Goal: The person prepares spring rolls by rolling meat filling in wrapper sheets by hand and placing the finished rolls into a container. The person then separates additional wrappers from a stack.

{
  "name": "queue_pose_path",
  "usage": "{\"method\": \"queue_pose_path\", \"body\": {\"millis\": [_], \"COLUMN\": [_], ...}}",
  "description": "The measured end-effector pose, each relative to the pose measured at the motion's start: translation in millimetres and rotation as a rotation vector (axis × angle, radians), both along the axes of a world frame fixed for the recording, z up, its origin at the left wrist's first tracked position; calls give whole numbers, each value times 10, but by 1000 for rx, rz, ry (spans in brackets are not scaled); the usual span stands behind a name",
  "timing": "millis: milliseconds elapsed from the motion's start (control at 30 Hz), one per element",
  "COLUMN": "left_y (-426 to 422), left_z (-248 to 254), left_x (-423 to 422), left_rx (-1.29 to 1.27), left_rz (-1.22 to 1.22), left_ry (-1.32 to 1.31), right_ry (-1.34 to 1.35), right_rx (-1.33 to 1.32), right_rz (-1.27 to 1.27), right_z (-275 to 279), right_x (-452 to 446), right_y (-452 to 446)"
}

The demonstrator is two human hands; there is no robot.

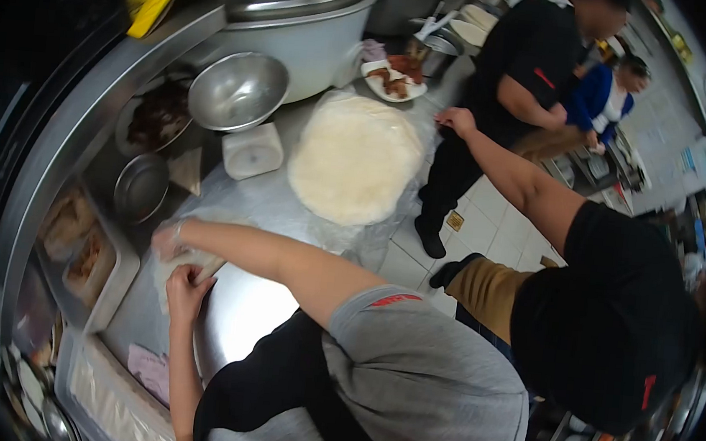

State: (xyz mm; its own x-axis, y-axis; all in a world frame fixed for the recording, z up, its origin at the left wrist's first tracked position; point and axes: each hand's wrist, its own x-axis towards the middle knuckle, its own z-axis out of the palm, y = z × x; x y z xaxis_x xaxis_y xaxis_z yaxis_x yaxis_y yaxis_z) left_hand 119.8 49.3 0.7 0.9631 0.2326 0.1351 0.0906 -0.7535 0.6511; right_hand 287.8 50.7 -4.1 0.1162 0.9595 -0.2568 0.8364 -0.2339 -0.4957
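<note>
A pale, thin sheet (204, 266) that looks like dough or wrap lies on the steel counter at centre left. The bare fingers of my left hand (185, 294) are pinched together at its near edge. My right hand (170, 240), in a clear plastic glove, rests at the sheet's far left side; its fingertips are blurred and partly hidden. Beyond my right forearm, a large round pale dough sheet (356, 160) lies on clear plastic. Between that dough and a steel bowl (239, 91) stands a small white scale (253, 151).
A big lidded pot (293, 39) and a plate of reddish-brown food (394, 80) stand at the back. Food trays (116, 288) line the left. A co-worker in black (613, 319) reaches an arm toward the dough from the right; two other people stand behind.
</note>
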Motion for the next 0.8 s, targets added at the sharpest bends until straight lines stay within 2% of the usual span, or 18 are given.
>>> {"method": "queue_pose_path", "body": {"millis": [33,100,133,200,333,467,500,600,700,767,800], "left_y": [8,16,10,-15,-13,-76,-70,-90,-253,-363,-365], "left_z": [-30,1,41,39,30,18,12,-12,-59,-52,-35], "left_x": [-16,-2,10,56,83,114,122,158,181,180,176], "left_rx": [-7,-15,-5,-3,2,-34,-34,-60,5,165,139], "left_rz": [18,31,25,10,9,-21,-24,4,-48,-62,-65], "left_ry": [11,21,31,31,85,20,20,87,-46,-165,-100], "right_ry": [-7,-121,-120,-165,-114,-15,-14,-24,-31,-38,-39], "right_rx": [4,-985,-984,-1202,-958,-313,-218,-91,-33,-2,12], "right_rz": [-25,-207,-217,-161,-174,-81,-57,-18,-5,-2,0], "right_z": [-9,-43,-70,-93,-82,-52,-66,-62,-74,-74,-71], "right_x": [-45,-125,-155,-129,-100,-56,-49,-78,-108,-65,-59], "right_y": [259,908,1030,1082,912,371,296,172,80,49,42]}}
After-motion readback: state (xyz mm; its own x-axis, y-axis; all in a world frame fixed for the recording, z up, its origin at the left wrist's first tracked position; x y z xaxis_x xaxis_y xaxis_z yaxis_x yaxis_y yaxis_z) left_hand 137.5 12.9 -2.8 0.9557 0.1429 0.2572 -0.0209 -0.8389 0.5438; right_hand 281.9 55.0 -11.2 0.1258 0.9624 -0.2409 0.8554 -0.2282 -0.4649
